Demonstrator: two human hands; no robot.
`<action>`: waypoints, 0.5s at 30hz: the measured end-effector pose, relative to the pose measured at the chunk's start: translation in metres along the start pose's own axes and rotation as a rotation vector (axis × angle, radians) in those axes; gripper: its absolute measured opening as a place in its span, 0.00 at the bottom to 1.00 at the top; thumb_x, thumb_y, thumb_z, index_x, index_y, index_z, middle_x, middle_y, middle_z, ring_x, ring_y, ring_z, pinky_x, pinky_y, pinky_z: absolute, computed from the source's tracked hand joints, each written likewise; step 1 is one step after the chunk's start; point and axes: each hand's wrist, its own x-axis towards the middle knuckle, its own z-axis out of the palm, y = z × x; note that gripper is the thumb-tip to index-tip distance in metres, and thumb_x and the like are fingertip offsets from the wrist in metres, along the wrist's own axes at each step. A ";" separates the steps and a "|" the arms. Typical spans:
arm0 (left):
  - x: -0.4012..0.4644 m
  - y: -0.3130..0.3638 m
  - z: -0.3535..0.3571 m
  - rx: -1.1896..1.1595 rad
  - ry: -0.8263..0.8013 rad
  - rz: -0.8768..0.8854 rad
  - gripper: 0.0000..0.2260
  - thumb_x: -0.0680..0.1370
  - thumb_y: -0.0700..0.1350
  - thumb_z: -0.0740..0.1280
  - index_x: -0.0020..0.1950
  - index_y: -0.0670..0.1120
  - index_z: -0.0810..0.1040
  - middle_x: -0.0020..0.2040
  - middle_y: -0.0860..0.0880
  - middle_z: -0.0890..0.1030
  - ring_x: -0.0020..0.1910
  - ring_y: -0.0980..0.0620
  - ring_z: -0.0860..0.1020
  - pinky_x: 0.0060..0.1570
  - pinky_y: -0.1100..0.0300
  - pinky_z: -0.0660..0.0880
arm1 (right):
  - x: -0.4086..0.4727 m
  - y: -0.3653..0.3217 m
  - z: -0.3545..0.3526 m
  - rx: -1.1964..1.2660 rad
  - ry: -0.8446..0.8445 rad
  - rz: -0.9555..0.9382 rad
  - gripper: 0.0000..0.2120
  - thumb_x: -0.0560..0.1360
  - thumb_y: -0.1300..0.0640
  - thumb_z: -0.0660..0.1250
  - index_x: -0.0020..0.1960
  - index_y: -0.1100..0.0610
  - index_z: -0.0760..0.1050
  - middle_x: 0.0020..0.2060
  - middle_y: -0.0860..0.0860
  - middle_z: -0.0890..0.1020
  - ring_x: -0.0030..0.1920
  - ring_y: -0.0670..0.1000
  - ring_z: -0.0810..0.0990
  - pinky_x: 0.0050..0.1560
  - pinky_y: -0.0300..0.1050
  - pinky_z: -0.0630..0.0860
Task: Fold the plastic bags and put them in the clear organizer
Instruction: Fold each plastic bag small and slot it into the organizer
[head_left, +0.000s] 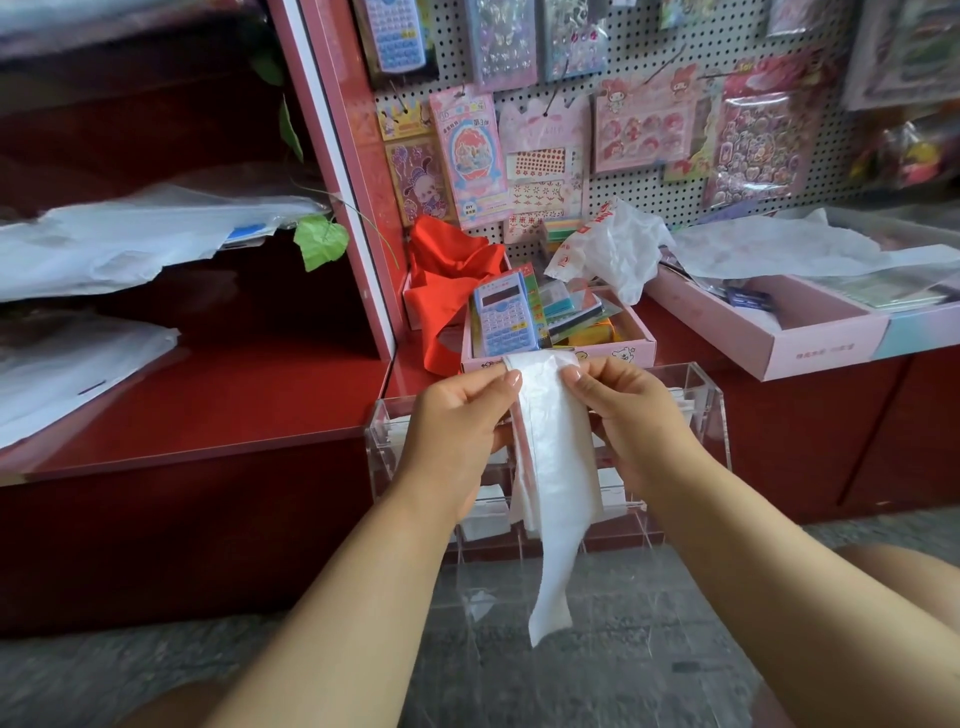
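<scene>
We pinch the top of a long folded bag (550, 467) between left hand (457, 415) and right hand (623, 410), over the organizer (711, 415). Some folded bags already sit inside; several loose bags (618, 249) wait on the counter (234, 405) beyond, among pink boxes (810, 338).

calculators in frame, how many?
2. One blue calculator lies in the pink box behind the hands; another packaged calculator hangs on the pegboard at top. More could be hidden under the box's clutter.
</scene>
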 end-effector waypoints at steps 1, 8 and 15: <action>-0.001 0.000 0.000 0.004 -0.006 0.011 0.13 0.80 0.38 0.65 0.63 0.38 0.79 0.56 0.43 0.84 0.57 0.45 0.82 0.62 0.44 0.76 | 0.000 0.000 0.000 0.000 -0.001 -0.002 0.07 0.78 0.57 0.67 0.41 0.57 0.76 0.36 0.51 0.81 0.35 0.49 0.76 0.37 0.45 0.74; -0.003 -0.005 0.001 0.077 0.006 0.118 0.13 0.76 0.32 0.67 0.54 0.46 0.83 0.51 0.45 0.86 0.52 0.44 0.84 0.56 0.47 0.79 | 0.000 0.003 0.003 -0.008 -0.015 -0.018 0.07 0.78 0.59 0.66 0.41 0.57 0.76 0.35 0.50 0.82 0.36 0.48 0.80 0.37 0.45 0.80; -0.002 -0.002 -0.004 0.086 0.047 0.130 0.14 0.76 0.30 0.66 0.55 0.44 0.83 0.49 0.45 0.86 0.50 0.44 0.84 0.50 0.51 0.81 | 0.003 0.007 0.000 -0.024 -0.242 0.079 0.15 0.70 0.53 0.69 0.55 0.57 0.76 0.46 0.50 0.85 0.46 0.50 0.84 0.44 0.45 0.81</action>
